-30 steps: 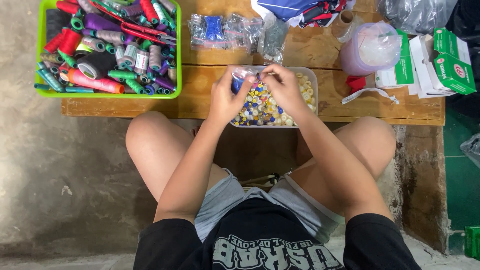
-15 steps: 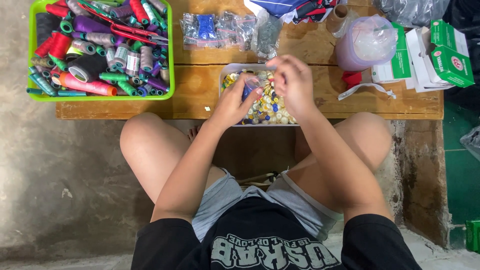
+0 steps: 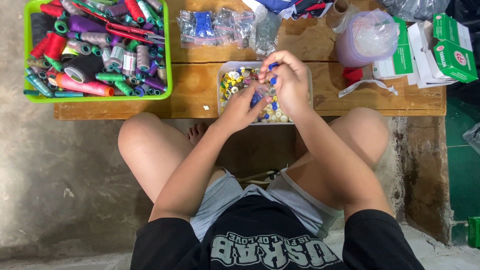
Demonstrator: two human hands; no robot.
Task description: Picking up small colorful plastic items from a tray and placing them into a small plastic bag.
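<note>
low wooden table [image 3: 200, 95] on a rough concrete floor [image 3: 65, 170], person sitting behind it w/ knees either side. far left on the table, a green basket [image 3: 168, 60] packed w/ thread spools [image 3: 85, 50], red-handled scissors [image 3: 120, 31] lying on top. back middle, small clear bags [image 3: 220, 25], one w/ blue bits inside. right side: a lilac tub [image 3: 350, 50] under a plastic bag, green-and-white boxes [image 3: 440, 45], a white strip [image 3: 367, 86] near the edge.

centre front, a clear tray [image 3: 222, 85] of mixed buttons [image 3: 235, 82], mostly yellow & white. right hand [image 3: 290, 82] hovers over it, fingers curled, pinching blue buttons [image 3: 273, 67] at the tips (can't tell how many). left hand [image 3: 245, 102] is just below, touching the right, thumb & forefinger closed on something small and clear, prob a little bag, can't tell for sure.

to do this well: keep both hands right over the tray so a dropped button lands back in, hold the small clear thing steady & mouth-up, feed buttons one at a time, don't loosen the pinch till each is inside
</note>
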